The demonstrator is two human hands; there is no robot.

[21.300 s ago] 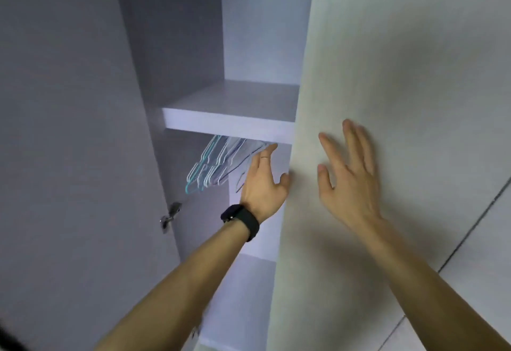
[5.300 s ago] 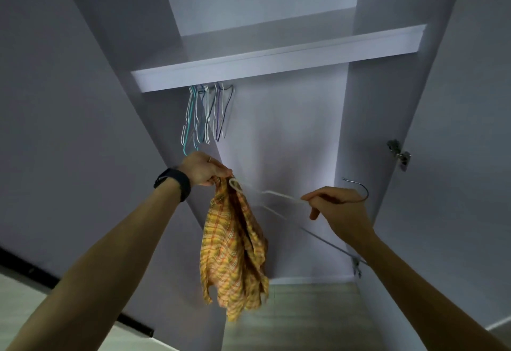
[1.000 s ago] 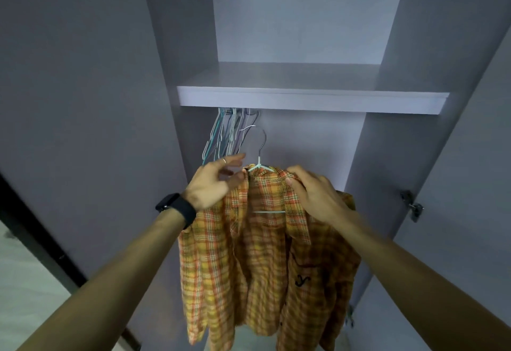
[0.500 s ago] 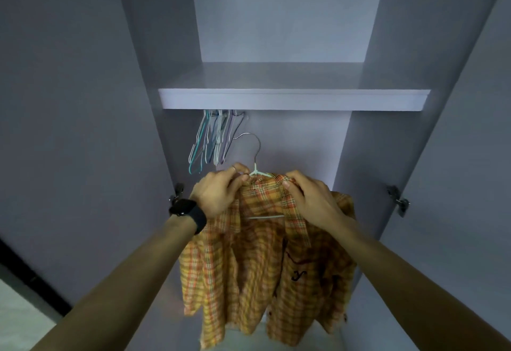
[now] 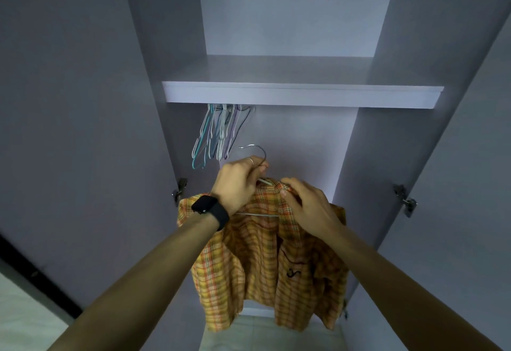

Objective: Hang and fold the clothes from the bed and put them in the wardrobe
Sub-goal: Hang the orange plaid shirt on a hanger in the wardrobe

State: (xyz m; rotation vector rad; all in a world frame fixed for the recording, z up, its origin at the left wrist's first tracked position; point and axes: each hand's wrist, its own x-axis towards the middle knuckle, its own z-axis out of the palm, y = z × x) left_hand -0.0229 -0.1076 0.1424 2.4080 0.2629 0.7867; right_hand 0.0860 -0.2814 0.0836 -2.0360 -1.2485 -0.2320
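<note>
Both hands are up inside the open wardrobe [image 5: 279, 33], working one orange-yellow plaid shirt [image 5: 265, 262] that sits on a thin wire hanger [image 5: 260, 215]. My left hand [image 5: 237, 182] has its fingers curled round the hanger neck, just under the hook, w/ the knuckles toward me; there's a ring [image 5: 250, 160] on one finger and a black watch [image 5: 210, 208] on the wrist. My right hand [image 5: 307, 204] pinches the collar fabric just right of the neck, thumb + forefinger closed on cloth, other fingers bent over the shoulder. The forearms come in from the bottom corners and converge on the collar.

The shirt hangs open-fronted and rumpled, hem loose above the wardrobe floor [image 5: 265, 334], w/ a small dark mark on the chest. The hook is free in the air, below the shelf [image 5: 301, 93] and not on anything. The rail itself is hidden behind the shelf's front lip.

There's open space to the right of the hook, under the shelf, through to the right side panel. Up and left of the hook is a bunch of empty hangers [image 5: 218, 135], teal/white/purple, packed close and near the hook but not touching it. Both doors are swung wide, w/ a hinge on the left [image 5: 179, 191] and a hinge on the right [image 5: 403, 200]. A pale surface at bottom-left [image 5: 22, 309]; can't tell what it is.
</note>
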